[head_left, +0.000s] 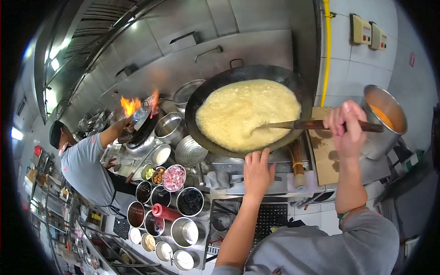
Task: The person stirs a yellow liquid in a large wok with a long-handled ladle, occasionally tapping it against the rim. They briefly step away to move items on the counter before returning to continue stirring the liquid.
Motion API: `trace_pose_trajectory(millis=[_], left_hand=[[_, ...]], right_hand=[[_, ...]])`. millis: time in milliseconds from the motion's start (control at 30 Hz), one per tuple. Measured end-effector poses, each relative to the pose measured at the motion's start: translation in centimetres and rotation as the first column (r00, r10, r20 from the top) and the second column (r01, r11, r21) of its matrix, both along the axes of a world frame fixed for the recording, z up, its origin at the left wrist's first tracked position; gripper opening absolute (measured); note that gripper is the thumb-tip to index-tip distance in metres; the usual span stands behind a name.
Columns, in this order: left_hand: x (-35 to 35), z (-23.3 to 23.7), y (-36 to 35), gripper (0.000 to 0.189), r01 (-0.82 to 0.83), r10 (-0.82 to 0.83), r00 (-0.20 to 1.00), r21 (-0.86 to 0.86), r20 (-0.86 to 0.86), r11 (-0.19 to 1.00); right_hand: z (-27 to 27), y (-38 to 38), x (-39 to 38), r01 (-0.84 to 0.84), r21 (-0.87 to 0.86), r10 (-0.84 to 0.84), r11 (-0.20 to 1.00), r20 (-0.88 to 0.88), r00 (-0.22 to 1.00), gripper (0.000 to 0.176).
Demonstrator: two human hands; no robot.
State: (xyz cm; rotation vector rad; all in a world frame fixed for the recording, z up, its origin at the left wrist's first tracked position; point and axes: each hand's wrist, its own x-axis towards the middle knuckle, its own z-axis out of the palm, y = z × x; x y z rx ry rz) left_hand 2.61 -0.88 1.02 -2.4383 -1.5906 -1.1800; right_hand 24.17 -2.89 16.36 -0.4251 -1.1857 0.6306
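The wok [302, 85] stood on the range in front of you, containing bubbling yellow liquid [247, 107]. The wooden-handled utensil [316, 124] entered the liquid, its working end submerged. Your right hand [348, 126] was clamped on the handle; your left hand [259, 172] was at the near rim, fingers extended, thumb apart. A perforated skimmer [190, 151] lay left of the wok; a bamboo brush [298, 167] and a metal pot [389, 142] stood right. Farther left, a co-worker [89, 160] was positioned near open flames [131, 106].

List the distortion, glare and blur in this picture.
Head view, throughout: strong fisheye bowing, with black corners; the lamp at far left blown out to white; soft sheen on the steel wall; flames soft-edged beside the crisper wok rim.
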Motion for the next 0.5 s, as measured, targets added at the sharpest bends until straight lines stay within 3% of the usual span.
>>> trace_pose_trajectory(millis=[200,300,333,433,467,500], left_hand=[[0.5,1.1,0.1,0.055,-0.022,0.018,0.999,-0.085,-0.048,0.996],[0.1,2.3,0.1,0.057,0.047,-0.047,0.999,-0.12,0.005,0.992],[-0.4,2.5,0.0,0.057,0.091,-0.072,0.988,-0.14,0.138,0.986],[-1.5,10.7,-3.6,0.048,0.022,-0.019,0.985,-0.016,0.17,1.0],[-2.0,13.0,-5.6,0.038,-0.011,-0.006,0.964,0.061,0.267,0.998],[-1.9,14.7,-7.0,0.028,-0.009,-0.136,0.846,0.268,0.516,0.963]], right_hand=[[-4.6,6.7,-1.6,-0.029,0.051,0.03,0.998,-0.027,0.999,0.039],[-6.6,9.2,-2.7,-0.063,0.059,0.066,0.996,-0.05,0.997,0.038],[-7.4,9.9,-3.0,-0.084,0.067,0.087,0.994,-0.053,0.995,0.038],[-10.5,12.4,-3.9,-0.05,0.098,0.049,0.994,0.019,0.999,0.039],[-11.3,13.2,-4.2,-0.032,0.14,0.023,0.99,0.069,0.997,0.038],[-12.0,13.8,-4.5,-0.02,0.181,-0.002,0.983,0.12,0.993,0.036]])
